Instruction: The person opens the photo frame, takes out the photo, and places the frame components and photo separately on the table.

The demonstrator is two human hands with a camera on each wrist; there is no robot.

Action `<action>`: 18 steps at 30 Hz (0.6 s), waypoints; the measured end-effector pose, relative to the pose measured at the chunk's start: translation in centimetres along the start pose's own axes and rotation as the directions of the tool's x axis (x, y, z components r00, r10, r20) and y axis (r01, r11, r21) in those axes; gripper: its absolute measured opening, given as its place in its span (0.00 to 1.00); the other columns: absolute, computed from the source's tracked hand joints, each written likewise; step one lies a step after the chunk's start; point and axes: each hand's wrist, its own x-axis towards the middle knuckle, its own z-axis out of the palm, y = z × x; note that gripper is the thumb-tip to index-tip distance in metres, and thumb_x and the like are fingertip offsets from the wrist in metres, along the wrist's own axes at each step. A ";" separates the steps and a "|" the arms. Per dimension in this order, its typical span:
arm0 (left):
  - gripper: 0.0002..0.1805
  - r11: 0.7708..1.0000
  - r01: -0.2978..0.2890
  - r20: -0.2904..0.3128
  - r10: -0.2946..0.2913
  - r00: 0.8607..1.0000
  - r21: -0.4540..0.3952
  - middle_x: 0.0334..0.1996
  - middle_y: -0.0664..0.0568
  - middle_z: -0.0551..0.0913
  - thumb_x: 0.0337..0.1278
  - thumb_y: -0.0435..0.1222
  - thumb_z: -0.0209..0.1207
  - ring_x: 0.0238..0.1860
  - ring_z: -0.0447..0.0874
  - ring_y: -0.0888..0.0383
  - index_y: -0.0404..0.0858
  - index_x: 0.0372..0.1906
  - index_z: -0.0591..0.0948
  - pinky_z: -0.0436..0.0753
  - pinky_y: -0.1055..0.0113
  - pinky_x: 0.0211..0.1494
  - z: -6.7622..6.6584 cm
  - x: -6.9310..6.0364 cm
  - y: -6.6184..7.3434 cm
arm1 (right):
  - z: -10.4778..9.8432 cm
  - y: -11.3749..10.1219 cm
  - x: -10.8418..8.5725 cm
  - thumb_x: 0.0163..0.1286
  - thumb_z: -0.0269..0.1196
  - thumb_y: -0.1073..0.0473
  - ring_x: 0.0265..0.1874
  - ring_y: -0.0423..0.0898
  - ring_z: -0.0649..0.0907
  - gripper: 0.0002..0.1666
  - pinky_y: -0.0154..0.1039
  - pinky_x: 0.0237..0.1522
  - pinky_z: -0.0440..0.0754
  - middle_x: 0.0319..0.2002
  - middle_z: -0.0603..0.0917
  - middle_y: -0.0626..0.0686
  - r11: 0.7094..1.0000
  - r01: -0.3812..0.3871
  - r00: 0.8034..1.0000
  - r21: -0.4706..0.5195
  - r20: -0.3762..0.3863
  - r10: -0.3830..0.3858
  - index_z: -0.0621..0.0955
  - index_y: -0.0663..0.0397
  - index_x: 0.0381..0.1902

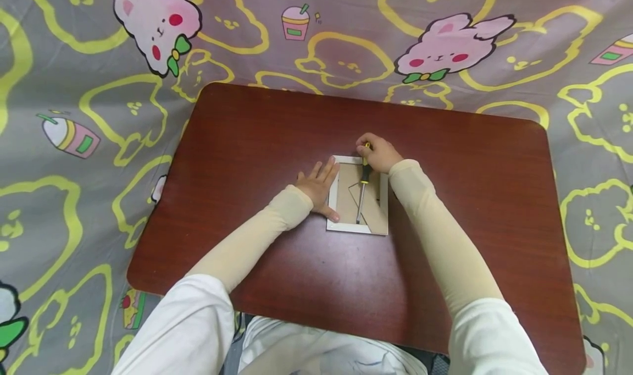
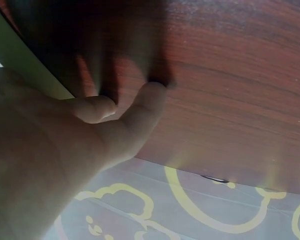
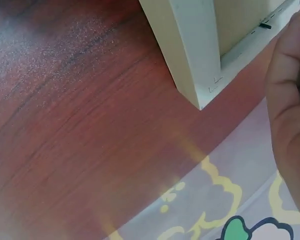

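A white picture frame (image 1: 348, 227) lies on the table with its brown backing board (image 1: 375, 210) facing up. My right hand (image 1: 379, 154) grips the yellow-and-black handle of a screwdriver (image 1: 361, 199), held over the board. The screwdriver's tip points toward me and meets the inner edge of the frame's near side, as far as I can tell. My left hand (image 1: 316, 189) rests with spread fingers along the frame's left side, thumb on the near left part. In the left wrist view, fingers (image 2: 149, 102) of that hand reach down to the table.
The reddish-brown table (image 1: 247, 155) extends around the frame. A thin bent stand outline (image 1: 354, 196) shows on the backing board. One small dark tab (image 3: 265, 25) sticks out at the frame's inner edge. Patterned cloth (image 1: 346, 28) hangs behind the table and at its sides.
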 end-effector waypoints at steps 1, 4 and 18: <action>0.81 1.000 0.000 0.000 0.000 1.000 0.000 0.79 0.50 0.19 0.32 0.72 0.69 0.79 0.29 0.44 0.44 0.80 0.27 0.50 0.33 0.73 0.0 0.0 0.0 | 0.0 0.0 0.0 0.82 0.52 0.54 0.36 0.55 0.78 0.18 0.49 0.38 0.77 0.44 0.79 0.60 1.000 0.005 1.000 0.002 -0.002 -0.005 0.76 0.56 0.61; 0.81 1.000 -0.005 -0.002 0.005 1.000 -0.002 0.79 0.50 0.20 0.32 0.71 0.69 0.79 0.30 0.43 0.43 0.80 0.28 0.50 0.33 0.72 0.0 0.1 0.0 | -0.1 0.0 -0.3 0.82 0.51 0.54 0.37 0.55 0.78 0.17 0.49 0.39 0.76 0.43 0.80 0.59 1.000 -0.005 1.000 -0.007 -0.024 0.005 0.76 0.56 0.59; 0.83 1.000 0.003 0.006 -0.003 1.000 0.011 0.79 0.50 0.18 0.29 0.73 0.68 0.79 0.29 0.44 0.45 0.80 0.26 0.49 0.33 0.73 0.3 0.4 -0.1 | 0.2 0.3 -1.0 0.82 0.51 0.52 0.32 0.54 0.80 0.19 0.49 0.36 0.80 0.43 0.81 0.59 1.000 -0.011 0.995 0.014 -0.101 0.013 0.75 0.54 0.62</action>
